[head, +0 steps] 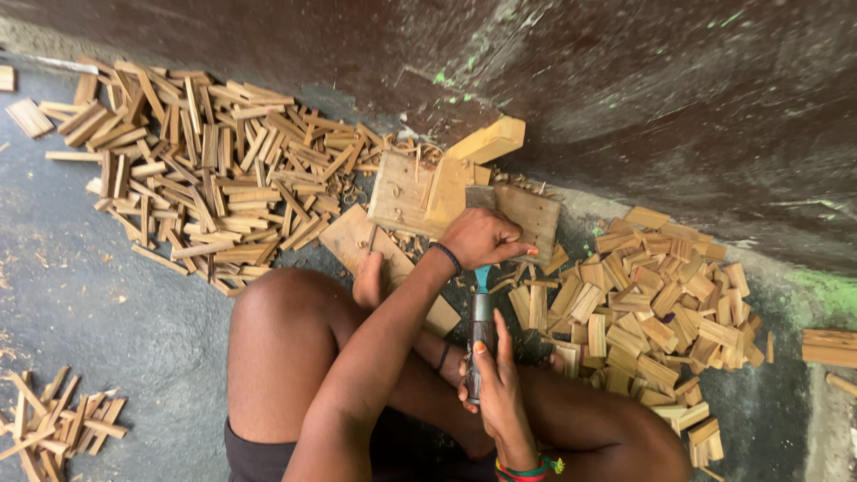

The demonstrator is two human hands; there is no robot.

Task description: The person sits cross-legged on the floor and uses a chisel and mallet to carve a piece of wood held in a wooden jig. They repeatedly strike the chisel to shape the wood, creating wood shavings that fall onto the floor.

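On the ground between my folded legs, my right hand (500, 393) is clenched around the dark handle of a knife (481, 326), whose blade points toward twelve o'clock. At the blade's tip my left hand (482, 236) presses down with fingers curled over a small wood piece (480, 198); I cannot tell whether it grasps that piece or only pins it. The piece rests on a wooden block (402, 192) that sits against the dark wall (625, 89). At ten o'clock from the block lies a large pile of cut sticks (205, 170). At four o'clock a second heap of short slats (652, 303) lies near my right knee. A smaller scatter of sticks (54, 424) lies at eight o'clock, well apart from my hands.
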